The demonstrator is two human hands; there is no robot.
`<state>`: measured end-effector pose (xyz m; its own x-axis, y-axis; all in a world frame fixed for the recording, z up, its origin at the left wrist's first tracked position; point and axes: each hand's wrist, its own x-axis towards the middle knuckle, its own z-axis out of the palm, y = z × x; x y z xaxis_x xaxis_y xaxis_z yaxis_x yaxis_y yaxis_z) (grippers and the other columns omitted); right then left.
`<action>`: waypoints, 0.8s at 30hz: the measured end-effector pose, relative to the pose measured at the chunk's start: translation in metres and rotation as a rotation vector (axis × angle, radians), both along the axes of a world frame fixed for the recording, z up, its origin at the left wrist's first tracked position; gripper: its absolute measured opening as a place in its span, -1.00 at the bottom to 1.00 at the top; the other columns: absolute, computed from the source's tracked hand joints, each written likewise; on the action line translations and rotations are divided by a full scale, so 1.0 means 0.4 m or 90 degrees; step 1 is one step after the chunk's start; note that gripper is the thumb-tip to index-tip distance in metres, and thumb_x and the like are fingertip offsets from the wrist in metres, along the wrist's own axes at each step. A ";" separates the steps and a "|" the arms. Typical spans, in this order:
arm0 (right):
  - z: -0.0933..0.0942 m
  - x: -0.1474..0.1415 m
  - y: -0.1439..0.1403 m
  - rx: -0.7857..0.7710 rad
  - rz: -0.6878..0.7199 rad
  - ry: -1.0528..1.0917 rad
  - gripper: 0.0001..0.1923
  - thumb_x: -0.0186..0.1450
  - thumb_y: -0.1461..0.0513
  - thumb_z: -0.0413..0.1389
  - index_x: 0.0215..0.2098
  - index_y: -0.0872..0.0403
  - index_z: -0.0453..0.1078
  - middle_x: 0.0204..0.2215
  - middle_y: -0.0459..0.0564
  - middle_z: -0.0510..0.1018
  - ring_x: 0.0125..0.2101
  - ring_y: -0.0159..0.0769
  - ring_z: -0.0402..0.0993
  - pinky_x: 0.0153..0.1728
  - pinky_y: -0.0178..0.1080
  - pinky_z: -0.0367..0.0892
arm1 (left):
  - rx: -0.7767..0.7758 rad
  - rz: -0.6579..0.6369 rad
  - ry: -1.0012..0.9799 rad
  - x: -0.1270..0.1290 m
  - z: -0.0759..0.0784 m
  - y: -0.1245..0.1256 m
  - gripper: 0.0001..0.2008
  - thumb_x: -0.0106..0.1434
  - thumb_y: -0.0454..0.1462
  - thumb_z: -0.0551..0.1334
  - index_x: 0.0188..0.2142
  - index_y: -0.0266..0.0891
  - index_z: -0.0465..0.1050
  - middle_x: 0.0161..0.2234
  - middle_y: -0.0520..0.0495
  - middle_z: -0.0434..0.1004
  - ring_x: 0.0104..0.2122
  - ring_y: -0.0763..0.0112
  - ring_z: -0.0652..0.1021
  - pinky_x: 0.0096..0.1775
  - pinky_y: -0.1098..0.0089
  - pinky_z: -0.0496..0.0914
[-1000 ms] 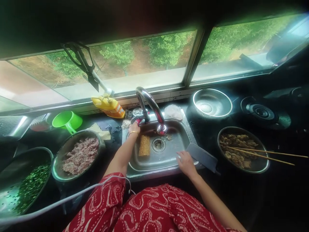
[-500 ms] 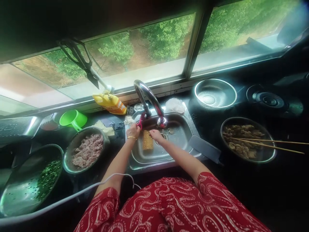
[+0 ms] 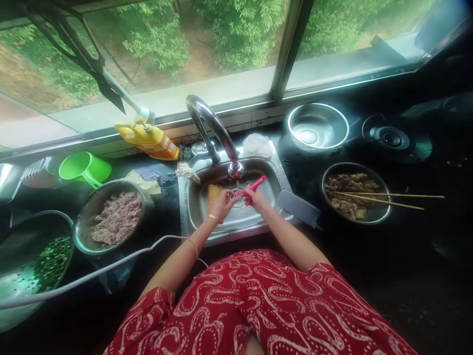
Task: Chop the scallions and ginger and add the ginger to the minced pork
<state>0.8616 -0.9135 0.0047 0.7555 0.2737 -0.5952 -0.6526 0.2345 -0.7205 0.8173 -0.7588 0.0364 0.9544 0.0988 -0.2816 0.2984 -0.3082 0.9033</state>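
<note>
Dark countertop (image 3: 369, 256) spanning the frame below the window, with a steel sink (image 3: 185, 197) set in at centre. Left of frame: colander of chopped greens (image 3: 33, 261), bowl of minced meat (image 3: 111, 217), green cup (image 3: 84, 168), yellow bottle (image 3: 148, 140) lying on its side. Right of frame: cleaver (image 3: 297, 208) at the sink's edge, empty steel strainer (image 3: 318, 127), bowl of cooked food (image 3: 354, 197) with chopsticks (image 3: 388, 199) across it.

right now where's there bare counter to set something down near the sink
Bare dark counter lies right of the sink, in front of the bowl with chopsticks and past the cleaver. A smaller gap sits between that bowl and the steel colander. Left is crowded: the meat bowl, greens pan and green cup. Both hands, left hand and right hand, fill the basin.
</note>
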 end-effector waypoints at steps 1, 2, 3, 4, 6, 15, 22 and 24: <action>0.015 0.007 -0.028 -0.002 -0.057 -0.018 -0.74 0.15 0.18 0.19 -0.35 0.03 0.16 -0.56 -0.17 0.48 -0.63 -0.47 0.31 -0.60 -0.40 0.22 | -0.099 0.077 0.057 0.018 0.006 -0.010 -0.86 0.15 -0.23 0.21 -0.29 -0.23 0.38 -0.53 0.02 0.30 -0.44 0.39 0.43 -0.31 0.37 0.33; 0.033 0.013 -0.053 0.005 -0.096 -0.039 -0.72 0.12 0.21 0.21 -0.31 0.03 0.17 -0.52 -0.16 0.50 -0.60 -0.46 0.34 -0.59 -0.40 0.23 | -0.211 0.128 0.113 0.035 0.013 -0.020 -0.88 0.18 -0.26 0.15 -0.29 -0.26 0.36 -0.53 0.01 0.32 -0.46 0.41 0.43 -0.32 0.37 0.35; 0.051 0.016 -0.074 0.018 -0.121 -0.059 -0.70 0.10 0.24 0.22 -0.29 0.03 0.19 -0.50 -0.15 0.52 -0.57 -0.45 0.37 -0.58 -0.40 0.24 | -0.322 0.151 0.157 0.050 0.020 -0.031 -0.90 0.19 -0.30 0.12 -0.30 -0.28 0.35 -0.50 -0.01 0.34 -0.46 0.43 0.45 -0.32 0.37 0.38; 0.069 0.017 -0.089 0.036 -0.132 -0.075 -0.69 0.08 0.25 0.23 -0.26 0.04 0.22 -0.48 -0.15 0.53 -0.55 -0.43 0.40 -0.57 -0.40 0.25 | -0.421 0.150 0.185 0.060 0.027 -0.042 -0.90 0.17 -0.35 0.13 -0.29 -0.29 0.35 -0.47 -0.03 0.38 -0.44 0.44 0.47 -0.30 0.37 0.40; 0.098 0.013 -0.102 0.074 -0.138 -0.091 -0.68 0.05 0.26 0.24 -0.25 0.06 0.28 -0.47 -0.12 0.54 -0.51 -0.41 0.43 -0.58 -0.40 0.25 | -0.545 0.119 0.186 0.068 0.038 -0.067 -0.81 0.08 -0.43 0.18 -0.26 -0.31 0.37 -0.38 -0.08 0.45 -0.37 0.45 0.52 -0.23 0.39 0.42; 0.110 0.007 -0.056 0.092 -0.199 -0.115 -0.69 -0.10 0.23 0.34 -0.41 0.11 0.38 -0.59 -0.17 0.49 -0.51 -0.42 0.41 -0.56 -0.39 0.28 | -0.415 0.129 0.005 0.042 0.008 -0.105 -0.48 -0.13 -0.26 0.43 -0.12 -0.31 0.46 -0.22 -0.10 0.57 -0.22 0.36 0.53 -0.10 0.33 0.37; 0.119 0.020 -0.041 0.133 -0.133 -0.080 -0.66 -0.10 0.23 0.36 -0.38 0.11 0.37 -0.51 -0.10 0.56 -0.49 -0.37 0.46 -0.54 -0.37 0.32 | -0.319 0.116 -0.052 0.029 0.008 -0.093 -0.57 -0.09 -0.18 0.40 -0.21 -0.32 0.51 -0.42 -0.01 0.53 -0.49 0.52 0.44 -0.39 0.46 0.35; 0.121 0.024 -0.039 0.134 -0.110 -0.083 -0.68 -0.09 0.24 0.36 -0.40 0.12 0.38 -0.53 -0.09 0.56 -0.50 -0.37 0.46 -0.53 -0.36 0.32 | -0.327 0.097 -0.023 0.026 0.009 -0.090 -0.59 -0.10 -0.15 0.40 -0.26 -0.34 0.51 -0.51 0.05 0.47 -0.58 0.57 0.37 -0.48 0.49 0.30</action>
<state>0.8713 -0.9293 0.0529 0.8677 0.2414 -0.4346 -0.4957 0.4865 -0.7195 0.8278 -0.7949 0.0400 0.9497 0.0957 -0.2981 0.2718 0.2205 0.9367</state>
